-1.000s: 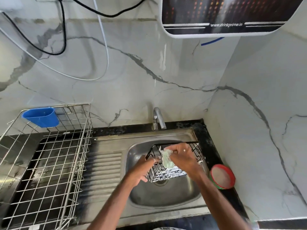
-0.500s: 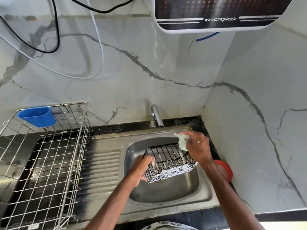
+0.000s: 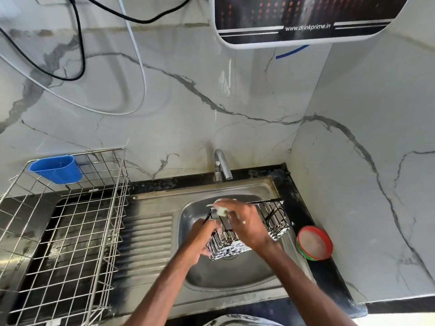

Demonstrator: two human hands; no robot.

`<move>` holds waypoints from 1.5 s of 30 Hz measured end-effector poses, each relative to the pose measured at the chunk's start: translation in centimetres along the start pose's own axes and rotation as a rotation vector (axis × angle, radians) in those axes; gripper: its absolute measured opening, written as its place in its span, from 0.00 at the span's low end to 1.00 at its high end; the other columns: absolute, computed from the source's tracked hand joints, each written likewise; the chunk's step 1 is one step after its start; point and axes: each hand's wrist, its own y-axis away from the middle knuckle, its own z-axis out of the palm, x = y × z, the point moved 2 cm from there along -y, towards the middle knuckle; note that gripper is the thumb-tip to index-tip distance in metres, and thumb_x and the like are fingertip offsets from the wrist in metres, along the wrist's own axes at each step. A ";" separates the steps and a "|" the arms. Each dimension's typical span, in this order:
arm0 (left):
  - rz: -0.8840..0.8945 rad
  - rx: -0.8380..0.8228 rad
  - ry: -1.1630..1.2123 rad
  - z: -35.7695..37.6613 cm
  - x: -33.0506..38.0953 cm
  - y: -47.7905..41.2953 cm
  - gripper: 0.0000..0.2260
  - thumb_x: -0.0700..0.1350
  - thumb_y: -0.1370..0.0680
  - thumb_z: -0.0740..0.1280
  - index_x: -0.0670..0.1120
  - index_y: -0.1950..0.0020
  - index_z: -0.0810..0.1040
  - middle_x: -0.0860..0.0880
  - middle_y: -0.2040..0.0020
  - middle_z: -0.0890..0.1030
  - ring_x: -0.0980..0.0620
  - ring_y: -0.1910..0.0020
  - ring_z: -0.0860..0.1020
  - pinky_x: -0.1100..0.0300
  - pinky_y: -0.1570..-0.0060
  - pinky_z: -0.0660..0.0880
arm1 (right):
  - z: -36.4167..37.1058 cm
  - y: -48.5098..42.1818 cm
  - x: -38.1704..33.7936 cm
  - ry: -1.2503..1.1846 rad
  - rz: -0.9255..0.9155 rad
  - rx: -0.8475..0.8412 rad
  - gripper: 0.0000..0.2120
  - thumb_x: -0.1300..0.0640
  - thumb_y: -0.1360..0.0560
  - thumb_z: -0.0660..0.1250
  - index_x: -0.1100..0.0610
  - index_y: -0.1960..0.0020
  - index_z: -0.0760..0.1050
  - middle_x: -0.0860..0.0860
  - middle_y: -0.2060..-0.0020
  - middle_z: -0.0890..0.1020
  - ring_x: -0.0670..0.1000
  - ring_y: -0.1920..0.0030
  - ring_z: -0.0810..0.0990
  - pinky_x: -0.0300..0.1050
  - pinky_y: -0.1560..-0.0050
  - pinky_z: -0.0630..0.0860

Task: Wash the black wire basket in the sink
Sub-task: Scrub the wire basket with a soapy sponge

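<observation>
The black wire basket (image 3: 274, 220) is held tilted over the steel sink (image 3: 226, 276), its soapy bottom facing me. My left hand (image 3: 200, 241) grips its near left corner. My right hand (image 3: 244, 224) lies across the basket's left half, closed on a pale, sudsy scrub pad (image 3: 221, 210) pressed against the wires at the far left rim. The basket's right end sticks out past my right hand, close to the sink's right wall.
A tap (image 3: 221, 165) stands behind the sink, no water visible from it. A red-rimmed soap dish (image 3: 314, 242) sits on the black counter right of the sink. A steel wire dish rack (image 3: 63, 231) with a blue cup (image 3: 55, 169) fills the left. A water purifier (image 3: 303, 20) hangs above.
My right hand with the scrub pad has moved from the basket's far right corner to its left half. The basket has shifted right and tilted differently in my left hand.
</observation>
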 end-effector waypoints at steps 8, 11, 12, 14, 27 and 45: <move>0.045 0.035 0.003 -1.1 -0.2 -0.5 0.02 0.43 0.22 0.67 0.47 0.52 0.75 0.54 0.51 0.72 0.50 0.48 0.74 0.49 0.55 0.79 | -6.2 1.8 10.7 0.124 0.341 0.217 0.22 0.74 0.22 0.59 0.56 0.36 0.79 0.59 0.43 0.84 0.47 0.55 0.86 0.24 0.58 0.76; 0.058 0.041 -0.003 -0.7 0.1 -0.7 0.04 0.45 0.21 0.67 0.48 0.54 0.74 0.52 0.52 0.73 0.50 0.50 0.75 0.46 0.52 0.82 | -5.1 1.9 9.4 0.123 0.242 0.222 0.17 0.65 0.18 0.59 0.52 0.35 0.78 0.58 0.38 0.82 0.48 0.50 0.86 0.28 0.52 0.79; 0.059 0.042 -0.002 -0.6 0.3 -0.8 0.04 0.45 0.21 0.68 0.47 0.53 0.75 0.51 0.52 0.73 0.49 0.50 0.76 0.44 0.51 0.82 | -4.1 1.8 7.8 0.099 0.196 0.200 0.17 0.65 0.18 0.59 0.51 0.34 0.78 0.57 0.36 0.81 0.50 0.43 0.85 0.30 0.47 0.79; 0.058 0.043 -0.005 -0.3 0.6 -0.9 0.04 0.45 0.21 0.69 0.46 0.52 0.76 0.50 0.51 0.74 0.48 0.49 0.77 0.42 0.48 0.83 | -1.8 1.6 4.1 0.053 0.068 0.158 0.19 0.67 0.19 0.60 0.54 0.33 0.78 0.54 0.33 0.77 0.48 0.33 0.78 0.33 0.39 0.76; 0.067 0.030 -0.012 -0.4 0.7 -1.1 0.04 0.42 0.22 0.68 0.43 0.51 0.80 0.57 0.51 0.76 0.47 0.44 0.76 0.43 0.51 0.82 | -0.2 -0.3 3.2 0.091 0.008 0.148 0.26 0.75 0.22 0.54 0.57 0.33 0.77 0.56 0.32 0.77 0.51 0.34 0.79 0.40 0.45 0.81; -0.023 0.096 0.143 -1.6 1.1 -1.2 0.08 0.48 0.18 0.63 0.46 0.43 0.77 0.40 0.25 0.69 0.34 0.33 0.73 0.45 0.62 0.83 | 2.0 3.9 -0.7 0.161 -0.195 0.092 0.30 0.77 0.28 0.55 0.59 0.31 0.77 0.57 0.29 0.75 0.53 0.27 0.72 0.44 0.26 0.68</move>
